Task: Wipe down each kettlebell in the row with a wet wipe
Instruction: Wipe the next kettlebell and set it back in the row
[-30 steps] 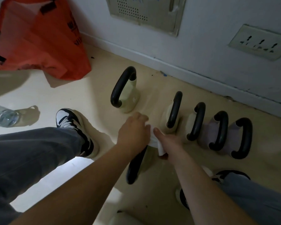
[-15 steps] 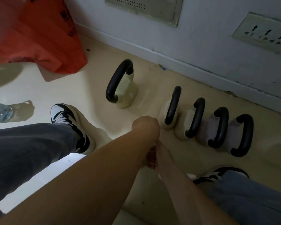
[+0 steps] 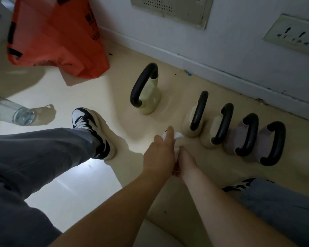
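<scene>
Bottle (image 3: 16, 113): clear plastic, lying on its side far left of the hands.
Bag (image 3: 55, 34): crinkled orange plastic, slumped against the wall, up and left of the hands.
Shoe (image 3: 93, 131): black-and-white trainer, just left of the hands.
Large kettlebell (image 3: 150, 98): cream body, smooth black loop handle; upright, alone, beyond the hands.
Left hand (image 3: 159, 154): fingers extended, touching the wipe; whether it pinches it cannot be told.
Wet wipe (image 3: 177, 136): white, crumpled, soft; at the fingertips of both hands, just short of the row.
Right hand (image 3: 185, 161): touching the left; its grip is hidden.
Kettlebell row (image 3: 227, 129): four, two cream then two mauve, black handles upright; row's long axis runs rightward from the hands, parallel to the wall.
Floor (image 3: 114, 97): glossy beige; open between large kettlebell and row.
Wall socket (image 3: 296, 36): pale plate, upper right.
</scene>
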Demonstrator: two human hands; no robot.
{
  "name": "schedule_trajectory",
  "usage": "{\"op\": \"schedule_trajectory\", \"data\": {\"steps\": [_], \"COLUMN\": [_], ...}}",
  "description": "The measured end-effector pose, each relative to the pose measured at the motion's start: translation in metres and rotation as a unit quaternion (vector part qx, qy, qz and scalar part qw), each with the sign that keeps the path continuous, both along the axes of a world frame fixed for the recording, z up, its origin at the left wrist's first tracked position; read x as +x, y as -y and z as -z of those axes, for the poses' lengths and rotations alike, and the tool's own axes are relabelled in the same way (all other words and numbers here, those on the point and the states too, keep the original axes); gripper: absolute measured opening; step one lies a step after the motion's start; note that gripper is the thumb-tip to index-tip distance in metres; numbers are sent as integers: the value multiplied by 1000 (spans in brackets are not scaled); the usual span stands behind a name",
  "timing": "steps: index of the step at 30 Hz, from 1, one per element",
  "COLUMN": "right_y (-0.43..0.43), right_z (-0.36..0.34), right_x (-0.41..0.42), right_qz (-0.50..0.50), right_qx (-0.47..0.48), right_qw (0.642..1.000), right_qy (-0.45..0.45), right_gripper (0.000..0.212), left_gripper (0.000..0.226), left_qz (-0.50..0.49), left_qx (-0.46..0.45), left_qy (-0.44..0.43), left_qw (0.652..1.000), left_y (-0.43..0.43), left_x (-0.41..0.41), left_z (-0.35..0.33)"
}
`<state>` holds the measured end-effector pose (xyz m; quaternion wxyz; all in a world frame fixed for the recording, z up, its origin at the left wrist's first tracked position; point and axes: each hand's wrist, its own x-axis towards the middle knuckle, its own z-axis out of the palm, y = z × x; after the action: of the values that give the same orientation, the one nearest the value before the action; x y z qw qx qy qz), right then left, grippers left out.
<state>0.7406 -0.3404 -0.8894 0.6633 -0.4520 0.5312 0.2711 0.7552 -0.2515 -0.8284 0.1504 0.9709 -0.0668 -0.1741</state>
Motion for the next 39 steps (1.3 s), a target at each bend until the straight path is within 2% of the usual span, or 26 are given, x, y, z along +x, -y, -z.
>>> {"op": "schedule_trajectory", "data": {"steps": [2,8,13,17,23,26,28,31,33,36,39], "right_y": [-1,-11,-18,-22,-31,-32,-30,-26,-24,-22,-23], "right_z": [-9,-32,-46,-55,-67,-70,-71,-70,-71,-68,-65], "right_x": [-2,-14,-15,-13,-16,-18,-20,-21,-21,-24,-23], "right_qz": [-6,-70,-122,-129,-151,-151,-151,-158,-157,-155,-147], "right_qx": [-7,-37,-81,-100,-127,-131,-134,-145,-148,-146,-138], "right_qw": [1000,997,989,986,979,979,978,975,975,976,979], "right_qy": [9,14,23,34,49,50,52,52,49,37,37], "right_gripper": [41,32,40,41,47,47,47,48,47,45,43], "left_gripper": [79,87,75,68,57,52,52,33,30,21,18], "left_qz": [-11,-42,-61,-95,-119,-146,-102,-151,-219,-308,-334], "left_qx": [5,-27,-108,-163,-97,-109,-88,-14,-16,-80,-164], "left_qy": [21,23,32,-26,-113,-205,-255,-230,-210,-159,-99], "left_qw": [1000,998,992,982,982,962,957,961,953,935,923], "left_y": [-8,-34,-53,-59,-72,-84,-87,-97,-106,-118,-112], "left_x": [-16,-58,-90,-95,-113,-119,-122,-109,-97,-76,-52], "left_z": [7,16,25,20,21,30,31,36,34,25,2]}}
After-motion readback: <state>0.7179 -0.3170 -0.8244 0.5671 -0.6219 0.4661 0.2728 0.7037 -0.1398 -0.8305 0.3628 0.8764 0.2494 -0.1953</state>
